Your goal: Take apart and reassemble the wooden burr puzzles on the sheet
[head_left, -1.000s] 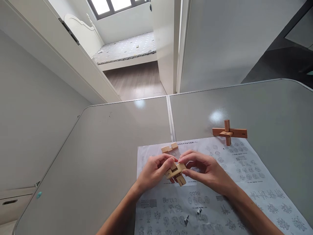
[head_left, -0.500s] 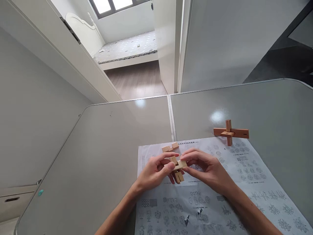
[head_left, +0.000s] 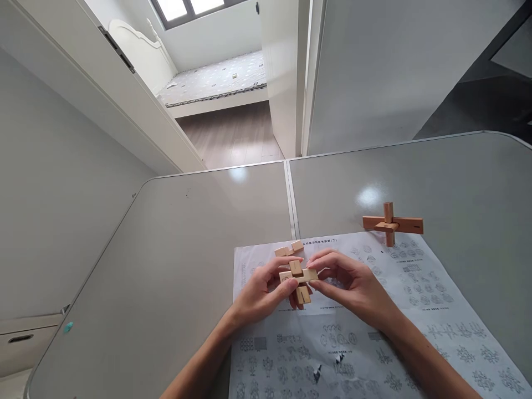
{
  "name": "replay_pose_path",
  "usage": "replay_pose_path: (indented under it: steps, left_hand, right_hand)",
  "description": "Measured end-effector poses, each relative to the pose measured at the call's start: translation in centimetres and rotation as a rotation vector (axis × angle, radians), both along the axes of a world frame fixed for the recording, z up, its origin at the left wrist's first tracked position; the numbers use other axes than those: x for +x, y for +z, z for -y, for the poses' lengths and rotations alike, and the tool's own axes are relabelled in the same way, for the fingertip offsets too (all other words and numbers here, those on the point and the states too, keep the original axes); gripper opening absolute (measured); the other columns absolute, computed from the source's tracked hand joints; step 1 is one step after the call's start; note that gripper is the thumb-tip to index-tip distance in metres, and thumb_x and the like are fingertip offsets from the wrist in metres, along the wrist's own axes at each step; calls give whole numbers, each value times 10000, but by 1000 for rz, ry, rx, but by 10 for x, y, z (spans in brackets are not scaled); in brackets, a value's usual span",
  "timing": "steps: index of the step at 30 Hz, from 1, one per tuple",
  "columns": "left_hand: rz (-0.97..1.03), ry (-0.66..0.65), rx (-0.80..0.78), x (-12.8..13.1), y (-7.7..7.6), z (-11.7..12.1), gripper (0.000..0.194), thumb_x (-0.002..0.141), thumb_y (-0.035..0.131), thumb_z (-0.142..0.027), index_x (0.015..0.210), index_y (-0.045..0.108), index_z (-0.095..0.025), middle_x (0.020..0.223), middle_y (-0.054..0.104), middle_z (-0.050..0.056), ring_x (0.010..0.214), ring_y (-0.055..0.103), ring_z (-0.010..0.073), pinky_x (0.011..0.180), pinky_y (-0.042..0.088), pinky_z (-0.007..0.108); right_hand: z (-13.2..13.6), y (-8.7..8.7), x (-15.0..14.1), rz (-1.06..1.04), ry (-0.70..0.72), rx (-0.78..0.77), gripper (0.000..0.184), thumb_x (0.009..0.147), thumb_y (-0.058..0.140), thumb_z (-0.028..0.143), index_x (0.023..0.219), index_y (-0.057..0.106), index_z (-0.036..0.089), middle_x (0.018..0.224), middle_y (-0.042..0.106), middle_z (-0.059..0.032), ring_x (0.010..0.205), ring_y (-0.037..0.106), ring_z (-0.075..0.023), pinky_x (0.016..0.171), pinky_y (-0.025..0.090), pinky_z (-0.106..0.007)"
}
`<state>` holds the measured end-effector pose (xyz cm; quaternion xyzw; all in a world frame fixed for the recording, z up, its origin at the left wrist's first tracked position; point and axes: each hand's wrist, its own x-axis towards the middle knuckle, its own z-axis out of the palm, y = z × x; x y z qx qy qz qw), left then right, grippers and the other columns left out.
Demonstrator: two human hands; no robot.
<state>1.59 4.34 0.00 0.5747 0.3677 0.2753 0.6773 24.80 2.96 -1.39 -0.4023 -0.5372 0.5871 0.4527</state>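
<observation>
Several notched wooden pieces cross each other in a partly joined interlocking wooden puzzle (head_left: 303, 295), held above the printed sheet. My left hand (head_left: 265, 289) is closed round its left side, thumb on the front and fingers behind. With thumb and fingertips, my right hand (head_left: 348, 280) pinches the right end of a pale crosswise piece (head_left: 310, 275) in the puzzle. Just behind my left fingers, a loose notched wooden piece (head_left: 296, 247) lies on the sheet. The back of the puzzle is hidden by my fingers.
A large paper sheet with printed diagrams (head_left: 344, 343) lies under my hands, torn in small spots. At the back right stands an assembled wooden cross puzzle (head_left: 409, 225) by the sheet's edge. The grey table (head_left: 187, 266) has a seam down its middle.
The held puzzle has turned slightly, its upper block more upright and the crosswise piece more level and visible on the left. Both hands keep hold in nearly the same place.
</observation>
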Motion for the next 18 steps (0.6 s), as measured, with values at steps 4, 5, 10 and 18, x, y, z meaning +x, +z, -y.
replay_pose_path:
  steps: [4, 5, 10, 18]
  left_hand:
    - [-41, 12, 41, -1, 0, -1, 417, 1057, 597, -442, 1371, 575, -169, 943, 769, 84, 766, 759, 183, 718, 604, 292]
    - [-48, 12, 48, -1, -1, -1, 418, 1057, 597, -446, 1374, 579, -173, 960, 771, 87, 777, 759, 185, 723, 603, 293]
    - [-58, 8, 49, -3, -3, -1, 448, 1054, 589, -479, 1399, 572, -194, 998, 782, 94, 850, 771, 211, 756, 603, 308]
    - [-100, 20, 69, -2, -1, 0, 452, 1057, 574, -485, 1392, 596, -184, 991, 792, 97, 884, 771, 227, 783, 601, 325]
  right_hand:
    - [0, 0, 0, 4, -1, 0, 140, 927, 818, 338, 1033, 772, 259, 1108, 708, -48, 921, 742, -181, 765, 650, -278]
    - [0, 0, 0, 3, -1, 0, 141, 927, 819, 338, 1033, 772, 259, 1106, 708, -48, 921, 743, -181, 767, 653, -278]
    - [1, 0, -1, 5, -9, 15, 130, 924, 820, 336, 1018, 775, 259, 1092, 709, -51, 943, 744, -191, 785, 662, -285]
    - [3, -2, -2, -3, -13, 16, 122, 928, 815, 332, 1016, 769, 261, 1071, 691, -54, 926, 746, -203, 771, 665, -297]
